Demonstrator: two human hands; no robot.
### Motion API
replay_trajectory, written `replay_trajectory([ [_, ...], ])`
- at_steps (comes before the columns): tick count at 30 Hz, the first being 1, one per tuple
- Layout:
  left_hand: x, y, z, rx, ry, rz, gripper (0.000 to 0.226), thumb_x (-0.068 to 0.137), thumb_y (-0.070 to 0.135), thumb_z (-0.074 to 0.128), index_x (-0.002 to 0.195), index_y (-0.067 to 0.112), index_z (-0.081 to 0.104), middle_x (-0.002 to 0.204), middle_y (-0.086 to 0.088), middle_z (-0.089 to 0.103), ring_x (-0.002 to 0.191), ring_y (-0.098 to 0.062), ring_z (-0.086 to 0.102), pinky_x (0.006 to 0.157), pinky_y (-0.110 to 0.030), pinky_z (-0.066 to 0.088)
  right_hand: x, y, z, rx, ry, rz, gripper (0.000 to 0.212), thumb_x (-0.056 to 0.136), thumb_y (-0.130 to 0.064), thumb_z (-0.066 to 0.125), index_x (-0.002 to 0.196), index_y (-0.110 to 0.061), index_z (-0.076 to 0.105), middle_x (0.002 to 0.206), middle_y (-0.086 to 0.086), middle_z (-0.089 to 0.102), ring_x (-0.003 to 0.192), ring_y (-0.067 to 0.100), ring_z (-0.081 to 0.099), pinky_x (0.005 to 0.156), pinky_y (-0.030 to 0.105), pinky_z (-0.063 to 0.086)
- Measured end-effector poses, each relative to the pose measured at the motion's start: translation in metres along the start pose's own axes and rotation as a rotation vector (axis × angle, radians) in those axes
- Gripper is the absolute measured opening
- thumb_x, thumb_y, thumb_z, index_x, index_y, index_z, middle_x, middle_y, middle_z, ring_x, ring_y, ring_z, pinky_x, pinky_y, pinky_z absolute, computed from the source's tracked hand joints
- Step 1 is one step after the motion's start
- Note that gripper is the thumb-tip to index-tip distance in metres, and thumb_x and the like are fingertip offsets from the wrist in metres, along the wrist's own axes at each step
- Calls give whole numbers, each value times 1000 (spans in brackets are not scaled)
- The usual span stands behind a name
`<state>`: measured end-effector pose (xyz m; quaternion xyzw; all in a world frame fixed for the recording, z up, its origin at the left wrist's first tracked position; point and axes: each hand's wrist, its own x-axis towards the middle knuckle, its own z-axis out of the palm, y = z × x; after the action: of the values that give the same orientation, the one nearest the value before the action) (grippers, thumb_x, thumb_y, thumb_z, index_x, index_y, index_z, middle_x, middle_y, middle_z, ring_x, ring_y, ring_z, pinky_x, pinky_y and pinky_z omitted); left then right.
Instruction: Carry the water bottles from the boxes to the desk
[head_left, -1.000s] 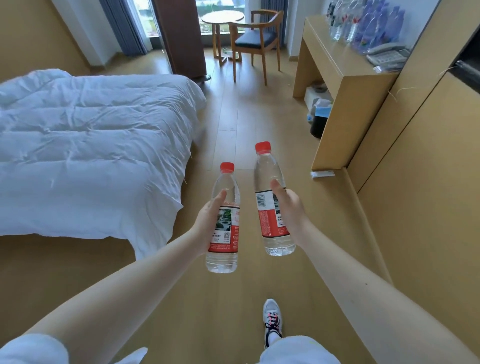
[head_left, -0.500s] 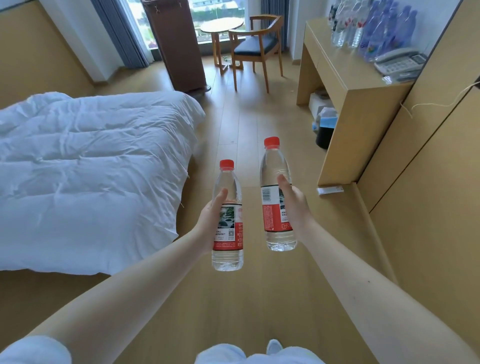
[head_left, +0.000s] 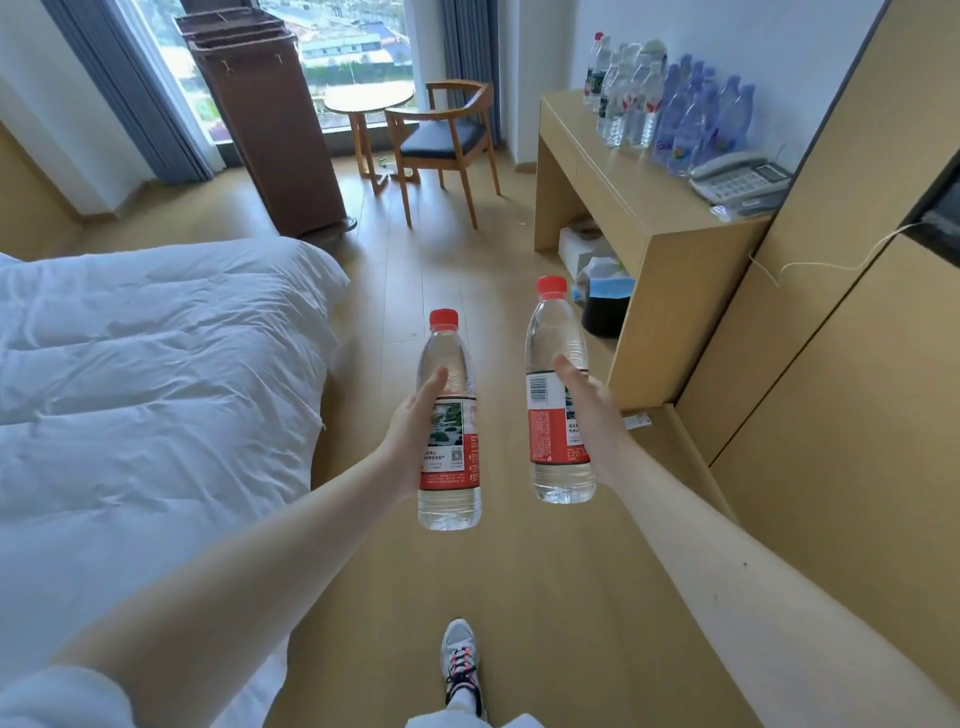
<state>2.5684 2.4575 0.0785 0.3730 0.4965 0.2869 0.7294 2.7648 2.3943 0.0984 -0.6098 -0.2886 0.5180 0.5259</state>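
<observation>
My left hand (head_left: 410, 441) grips a clear water bottle (head_left: 449, 467) with a red cap and red label, held upright over the wooden floor. Around a second, matching bottle (head_left: 558, 415), a little higher and farther right, my right hand (head_left: 592, 415) is wrapped. The wooden desk (head_left: 623, 187) stands ahead on the right against the wall. Several water bottles (head_left: 670, 109) stand in a cluster at its far end. No boxes are in view.
A bed with a white duvet (head_left: 156, 374) fills the left. A grey telephone (head_left: 740, 179) sits on the desk's near end. Under the desk are a black bin (head_left: 602, 312) and white boxes. A chair (head_left: 447, 145), round table and tall brown cabinet (head_left: 270, 130) stand by the window.
I have walked forward between the bed and the wall; the desk has come closer. Both hands keep the same hold on their bottles. A shoe shows at the bottom again.
</observation>
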Motion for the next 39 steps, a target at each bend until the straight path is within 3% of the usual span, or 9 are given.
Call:
replay_trajectory([
  [5, 61, 57, -26, -46, -124, -30, 55, 75, 64, 57, 94, 12, 60, 74, -6, 64, 64, -21, 63, 66, -33, 55, 54, -30, 36, 14, 40, -11, 39, 90, -50, 57, 101, -13, 59, 81, 5, 67, 72, 20, 66, 73, 35, 54],
  [9, 100, 85, -47, -105, -207, -64, 46, 86, 58, 47, 83, 14, 59, 67, -3, 62, 55, -17, 62, 58, -27, 55, 85, -42, 67, 53, 60, -21, 28, 93, -42, 56, 93, -15, 61, 74, 2, 67, 66, 17, 66, 66, 31, 53],
  [17, 149, 102, -84, -212, -275, -87, 46, 69, 55, 53, 87, 13, 57, 68, -4, 61, 55, -17, 62, 56, -26, 55, 136, -49, 105, 32, 59, -4, 26, 95, -39, 52, 90, -14, 60, 72, 3, 63, 63, 17, 62, 66, 32, 51],
  [25, 201, 131, -103, -360, -302, -81, 51, 77, 62, 45, 89, 13, 58, 72, -3, 62, 60, -18, 62, 59, -28, 55, 216, -66, 130, 18, 12, 19, 29, 94, -40, 53, 90, -13, 59, 75, 6, 62, 65, 20, 62, 65, 32, 51],
  [28, 230, 153, -109, -370, -289, -58, 50, 82, 60, 42, 89, 13, 58, 73, -3, 62, 61, -17, 62, 60, -27, 55, 257, -76, 141, 25, -50, 27, 35, 96, -46, 48, 92, -14, 61, 80, 8, 64, 71, 22, 64, 72, 36, 53],
  [31, 265, 178, -113, -362, -234, -33, 48, 79, 59, 45, 89, 14, 59, 72, -3, 63, 61, -17, 63, 59, -28, 55, 303, -88, 152, 47, -102, 38, 43, 94, -53, 42, 99, -15, 61, 83, 8, 67, 75, 22, 66, 74, 37, 55],
  [34, 302, 208, -113, -318, -178, -33, 51, 76, 62, 53, 89, 13, 60, 73, -5, 63, 62, -19, 62, 59, -28, 55, 355, -104, 159, 61, -149, 57, 48, 86, -58, 48, 98, -14, 63, 85, 10, 67, 77, 24, 67, 81, 43, 54],
  [39, 366, 251, -107, -268, -122, -25, 60, 58, 61, 67, 94, 13, 61, 83, -8, 62, 71, -22, 61, 67, -33, 54, 434, -130, 162, 87, -170, 59, 42, 95, -52, 44, 93, -15, 63, 83, 11, 66, 74, 25, 66, 76, 41, 54],
])
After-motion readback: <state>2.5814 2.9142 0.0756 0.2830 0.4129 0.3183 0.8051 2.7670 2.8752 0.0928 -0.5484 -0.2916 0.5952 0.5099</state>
